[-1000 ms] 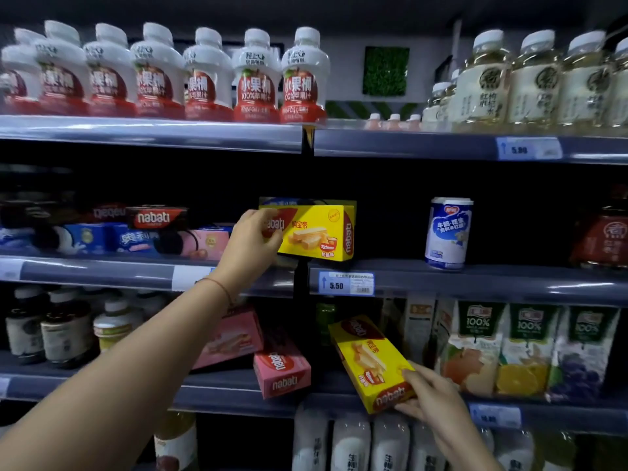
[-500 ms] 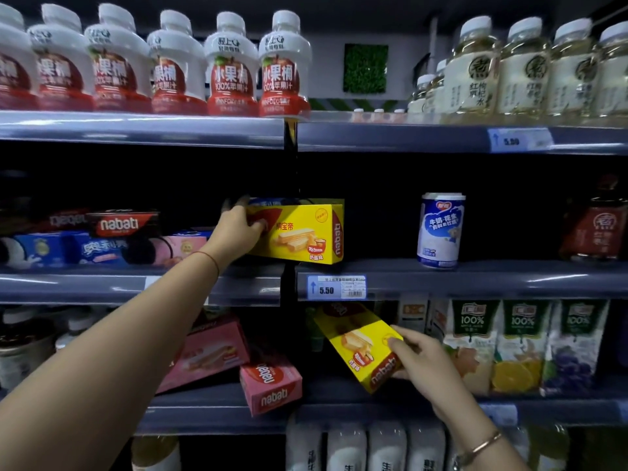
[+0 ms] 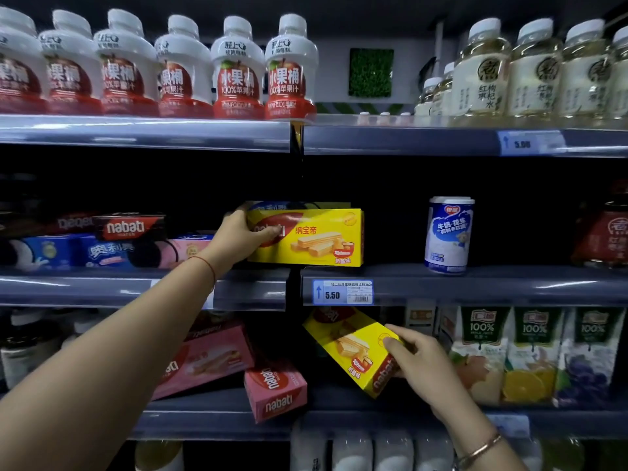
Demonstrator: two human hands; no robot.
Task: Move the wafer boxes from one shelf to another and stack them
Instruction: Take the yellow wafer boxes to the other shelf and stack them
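The left hand (image 3: 243, 237) has its fingers clamped on the left end of a yellow wafer box (image 3: 307, 237) lying flat on the middle shelf (image 3: 475, 283). Its long side runs from 9 to 3 o'clock. The right hand (image 3: 419, 363) has its fingers clamped on a second yellow box (image 3: 353, 351), tilted on the lower shelf (image 3: 210, 419). The first box lies at 11 o'clock from this one. Both boxes say "nabati". A blue tag (image 3: 342, 292) reads 5.50. Something blue, maybe another box, sits under the top yellow one.
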